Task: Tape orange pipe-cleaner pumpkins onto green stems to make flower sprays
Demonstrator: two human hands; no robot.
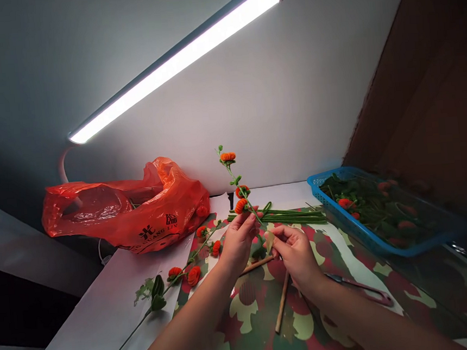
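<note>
a thin green flower spray [242, 191] is held up over the tabletop [94, 312], leaning left, its tip showing above the back edge. three ridged orange blooms and small green leaves sit along it. near its lower end hangs a small, flat olive-brown strip [269, 242].

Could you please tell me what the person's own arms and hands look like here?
Both the bare left hand and the bare right hand are ungloved, with no rings visible. The forearms show no sleeve, watch or bracelet as far as the picture reaches; fingernail details are too small to tell.
</note>
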